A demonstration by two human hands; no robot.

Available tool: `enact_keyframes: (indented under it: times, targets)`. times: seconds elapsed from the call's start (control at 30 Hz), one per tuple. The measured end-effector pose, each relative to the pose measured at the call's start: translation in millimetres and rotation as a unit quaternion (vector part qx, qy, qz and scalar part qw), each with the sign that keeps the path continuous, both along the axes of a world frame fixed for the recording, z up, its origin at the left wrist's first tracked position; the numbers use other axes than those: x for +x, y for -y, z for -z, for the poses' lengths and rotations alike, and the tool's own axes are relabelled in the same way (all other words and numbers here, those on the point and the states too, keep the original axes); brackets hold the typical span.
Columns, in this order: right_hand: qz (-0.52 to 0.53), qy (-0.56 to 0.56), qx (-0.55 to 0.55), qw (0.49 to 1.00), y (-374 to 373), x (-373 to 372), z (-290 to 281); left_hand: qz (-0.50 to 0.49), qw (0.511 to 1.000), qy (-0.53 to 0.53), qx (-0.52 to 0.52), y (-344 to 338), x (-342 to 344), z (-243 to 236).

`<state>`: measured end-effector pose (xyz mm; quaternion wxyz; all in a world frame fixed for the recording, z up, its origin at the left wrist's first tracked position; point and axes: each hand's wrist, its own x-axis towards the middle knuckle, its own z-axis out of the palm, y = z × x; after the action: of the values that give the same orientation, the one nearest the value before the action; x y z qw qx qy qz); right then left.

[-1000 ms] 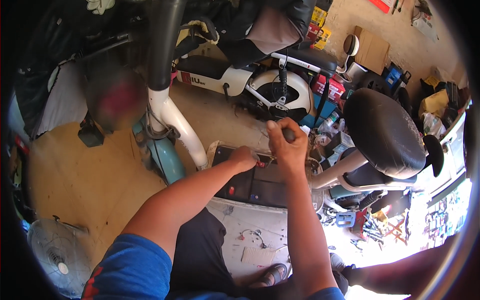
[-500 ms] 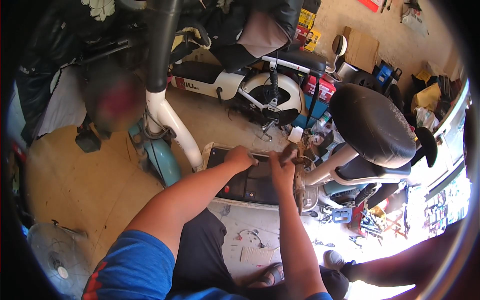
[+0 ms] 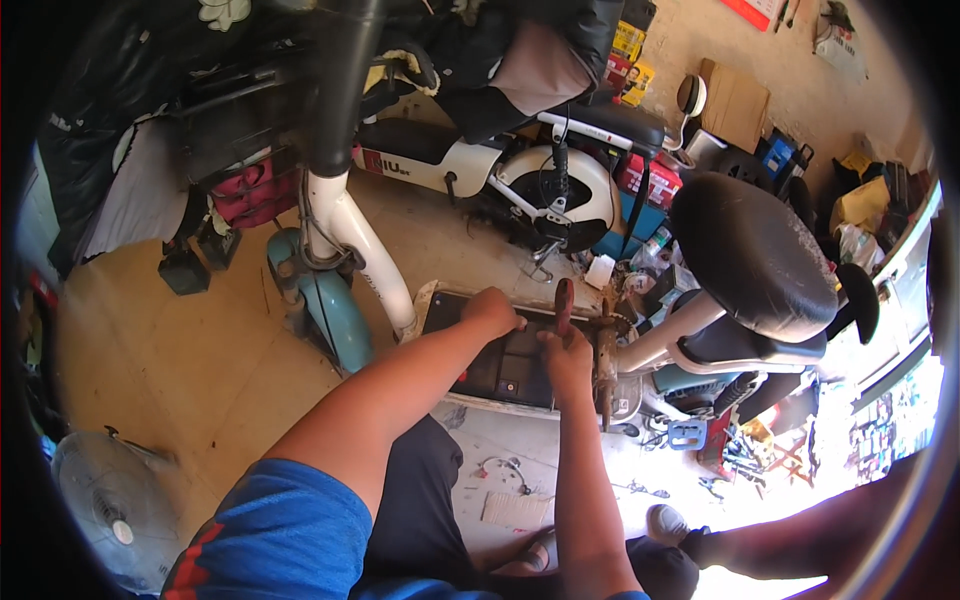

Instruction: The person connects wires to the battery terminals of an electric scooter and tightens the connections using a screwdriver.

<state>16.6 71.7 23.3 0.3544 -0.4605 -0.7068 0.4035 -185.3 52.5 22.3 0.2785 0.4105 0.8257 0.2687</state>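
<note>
Right hand: the fingers of the right hand (image 3: 568, 360) are closed around a slim, dark reddish tool (image 3: 565, 300), whose upper end is left projecting above the fist; its lower end is hidden.
Left hand: the left hand (image 3: 490, 312) is lowered over the black case (image 3: 490, 370), with the fingers curled; whether anything is pinched there cannot be told.
Black case: it is set within the pale footboard rim (image 3: 490, 403) of a scooter, below and between both hands; a small square fitting (image 3: 509, 386) is seen on its near part.
Rusty bar: a brown bar (image 3: 606, 375) is seen across the right end of the footboard, just beside the right hand.
Scooter frame: the footboard is flanked by a white tube (image 3: 375, 262) on the left and a black saddle (image 3: 755, 260) on the right.
Front wheel: it is partly covered by a turquoise fender (image 3: 340, 320).
Beyond: a white scooter (image 3: 440, 165) is parked behind.
Floor: a cardboard piece (image 3: 515, 508) is laid near the feet; a fan (image 3: 105, 505) is placed at far left.
</note>
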Motion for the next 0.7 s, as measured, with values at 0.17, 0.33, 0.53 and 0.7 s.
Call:
enact_keyframes:
  times: [0.17,0.33,0.53,0.7]
  targets:
    - [-0.049,-0.096,-0.032,0.994,43,-3,-62,0.006,1.0,0.003,-0.028,5,-7,0]
    - [-0.053,-0.057,-0.055,0.995,62,0,-61,0.008,0.997,0.003,-0.077,-7,-20,-12]
    - [0.033,-0.079,0.022,0.996,90,-2,-77,0.014,1.0,0.004,-0.019,-4,-19,10]
    - [0.04,0.057,0.022,0.997,90,17,-80,0.064,0.988,0.137,-0.029,-7,-34,12]
